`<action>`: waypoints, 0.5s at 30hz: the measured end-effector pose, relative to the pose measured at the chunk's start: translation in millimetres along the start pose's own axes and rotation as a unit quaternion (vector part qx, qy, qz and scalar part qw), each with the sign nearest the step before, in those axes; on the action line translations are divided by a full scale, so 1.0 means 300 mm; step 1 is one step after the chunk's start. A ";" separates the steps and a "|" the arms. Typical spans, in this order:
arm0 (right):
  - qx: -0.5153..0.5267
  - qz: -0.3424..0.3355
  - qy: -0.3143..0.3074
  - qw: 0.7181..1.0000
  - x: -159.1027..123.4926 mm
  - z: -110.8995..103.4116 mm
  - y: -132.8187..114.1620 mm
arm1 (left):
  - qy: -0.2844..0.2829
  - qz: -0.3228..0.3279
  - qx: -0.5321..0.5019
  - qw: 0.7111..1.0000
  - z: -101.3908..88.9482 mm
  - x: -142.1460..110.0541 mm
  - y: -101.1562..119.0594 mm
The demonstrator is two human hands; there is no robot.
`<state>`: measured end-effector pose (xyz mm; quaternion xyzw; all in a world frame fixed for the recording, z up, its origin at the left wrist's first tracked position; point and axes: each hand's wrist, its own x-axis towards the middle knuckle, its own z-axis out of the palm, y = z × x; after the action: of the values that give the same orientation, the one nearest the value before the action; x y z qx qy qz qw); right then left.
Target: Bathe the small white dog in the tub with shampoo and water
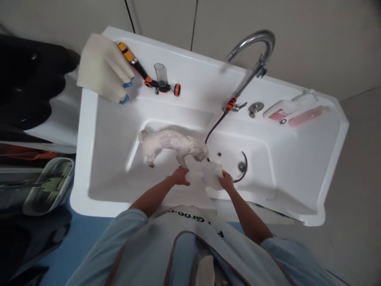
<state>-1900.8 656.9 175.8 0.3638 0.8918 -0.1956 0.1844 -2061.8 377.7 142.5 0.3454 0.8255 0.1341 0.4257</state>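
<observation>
Dog (pixel 171 142), one, pale-coated: standing in your white tub (pixel 205 55), head lowered beside the container. Left hand (pixel 180 176): near a front paw; whether its grip holds or merely touches the leg, cannot be told. Right hand (pixel 227 181): grip closed on a whitish container (pixel 213 176), contents unclear. Hose (pixel 214 128): loose on the basin floor; a stepping paw could tangle in it. Hazards, as judged: smooth footing may let your dog slide if it shifts; a head bump could tip your container. Back ledge: spray gun (pixel 142 72), cream cloth (pixel 102 69).
</observation>
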 end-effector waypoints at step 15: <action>0.027 -0.028 -0.042 0.998 0.068 -0.043 -0.118 | 0.056 -0.047 -0.004 0.997 -0.130 0.014 0.198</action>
<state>-1942.3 651.5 184.8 0.3348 0.8875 -0.2403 0.2060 -2067.5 426.3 194.1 0.2961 0.8630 0.1364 0.3858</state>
